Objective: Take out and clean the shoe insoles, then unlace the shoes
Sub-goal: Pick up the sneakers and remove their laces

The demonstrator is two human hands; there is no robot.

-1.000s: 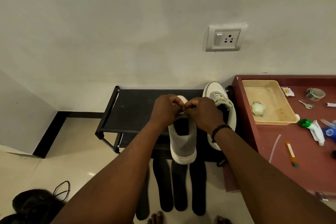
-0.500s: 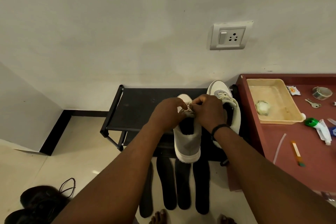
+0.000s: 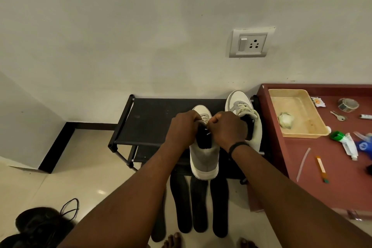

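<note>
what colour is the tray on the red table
Pale yellow-beige tray, seen in the head view.

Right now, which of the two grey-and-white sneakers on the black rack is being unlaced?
The nearer sneaker: the left hand and right hand pinch its laces. The other sneaker stands untouched beside the red table.

Dim, soft indoor light, faint glare on the floor tiles (image 3: pixel 101 191), wide-angle bending at the edges.

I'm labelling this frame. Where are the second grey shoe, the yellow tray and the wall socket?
second grey shoe (image 3: pixel 237 99), head view, on its white toe cap.
yellow tray (image 3: pixel 302 134), head view, on its near rim.
wall socket (image 3: pixel 255 44), head view, on the pin holes.
</note>
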